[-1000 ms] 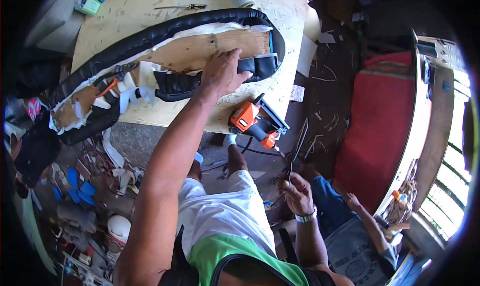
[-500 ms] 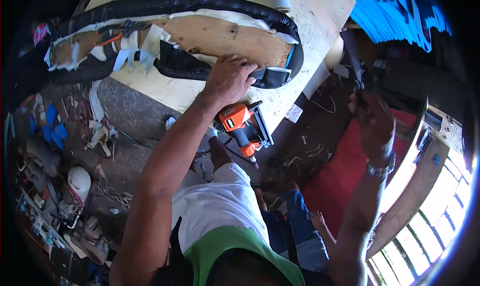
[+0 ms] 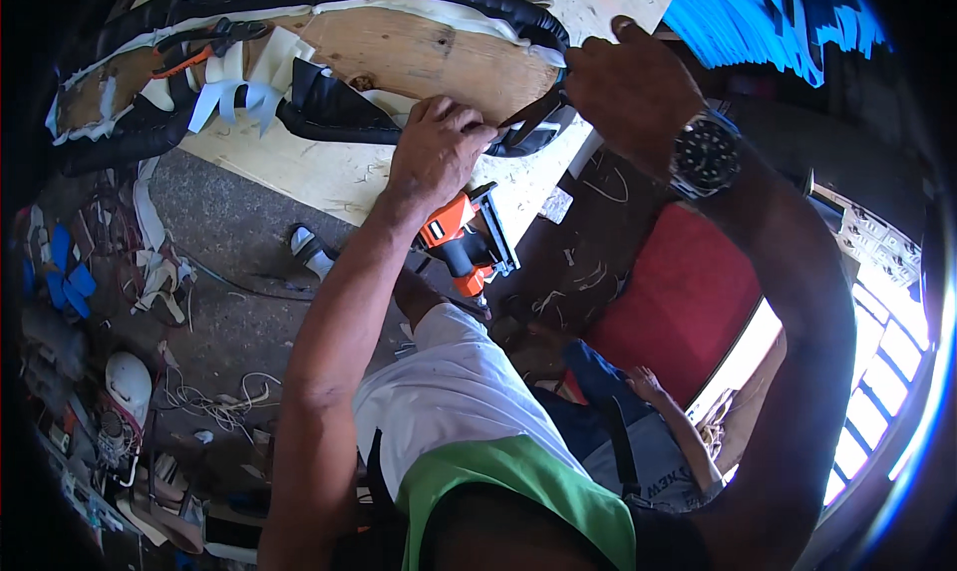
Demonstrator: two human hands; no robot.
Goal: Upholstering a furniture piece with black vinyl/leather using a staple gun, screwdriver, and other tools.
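A long wooden panel (image 3: 419,57) with a padded black cover (image 3: 339,112) wrapped over its rim lies on the plywood table (image 3: 299,179). White lining shows along the cover's inner edge. My left hand (image 3: 439,150) has its fingers curled over the cover's near edge, close to the panel's right end. From the right, my right hand (image 3: 638,97) reaches across with a dark-bladed cutting tool (image 3: 535,115) in its closed fingers. Its blade points toward my left fingertips, at the cover's edge; whether it is a knife or scissors cannot be told. Orange-handled pincers (image 3: 204,50) rest on the panel's left part.
An orange-and-black staple gun (image 3: 464,242) lies at the table's near edge, below my left hand. Blue strips (image 3: 768,17) hang at upper right. Beside me on the right are another person's hand (image 3: 648,383) and a red panel (image 3: 678,297). Scraps and cords (image 3: 219,396) litter the floor.
My right hand has swung from the right side up and left to the panel's end, bringing the tool to the cover beside my left hand. The left hand keeps its hold.
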